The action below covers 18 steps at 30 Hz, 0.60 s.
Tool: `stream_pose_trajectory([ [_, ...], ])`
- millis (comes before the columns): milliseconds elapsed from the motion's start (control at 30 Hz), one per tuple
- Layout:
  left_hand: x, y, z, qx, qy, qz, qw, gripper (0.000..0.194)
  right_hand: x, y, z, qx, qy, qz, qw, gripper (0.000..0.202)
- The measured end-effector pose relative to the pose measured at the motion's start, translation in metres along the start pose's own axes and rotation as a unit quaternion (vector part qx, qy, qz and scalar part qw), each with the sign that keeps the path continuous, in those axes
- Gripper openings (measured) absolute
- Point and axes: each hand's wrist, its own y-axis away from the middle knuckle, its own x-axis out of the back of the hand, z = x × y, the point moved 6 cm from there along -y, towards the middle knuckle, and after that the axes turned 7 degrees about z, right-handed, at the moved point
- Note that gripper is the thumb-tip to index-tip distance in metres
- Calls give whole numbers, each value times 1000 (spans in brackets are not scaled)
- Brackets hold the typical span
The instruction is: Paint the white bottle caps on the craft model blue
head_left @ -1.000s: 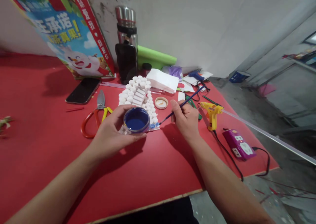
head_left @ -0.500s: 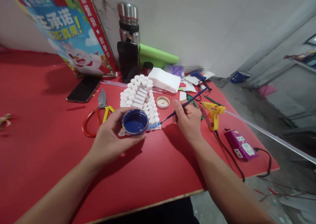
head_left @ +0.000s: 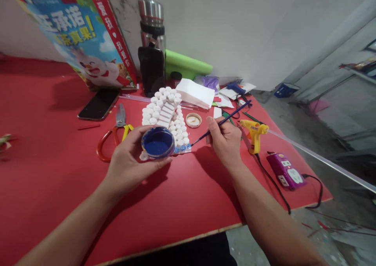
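A small round jar of dark blue paint (head_left: 158, 142) is held by my left hand (head_left: 127, 156), thumb and fingers around its sides, opening tilted toward me. My right hand (head_left: 225, 139) pinches a thin dark blue paintbrush (head_left: 223, 121). The brush tip is at the lower right corner of a white model (head_left: 166, 111) with a small staircase and rows of rounded white pieces. Several pieces along its bottom edge are blue. The jar and my left fingers hide the model's lower left part. Behind the brush lies a round jar lid (head_left: 193, 120).
Orange-and-yellow-handled scissors (head_left: 117, 131) and a phone (head_left: 99, 103) lie left. A steel bottle (head_left: 152, 31), printed box (head_left: 88, 39) and white tissue stack (head_left: 195, 93) stand behind. On the right are a yellow glue gun (head_left: 255, 133) and a purple power strip (head_left: 286, 171).
The paint jar has shifted slightly left and its opening looks a little flatter. The brush tip stays by the model's corner, its handle tilted slightly. The camera view has shifted a little.
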Motion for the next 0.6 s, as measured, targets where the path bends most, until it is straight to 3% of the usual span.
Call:
stream_pose_trajectory([
  [600,-1,1,0,12,16,-13,1000,71,-4,2,-1,-13,17,-19,1000,62],
])
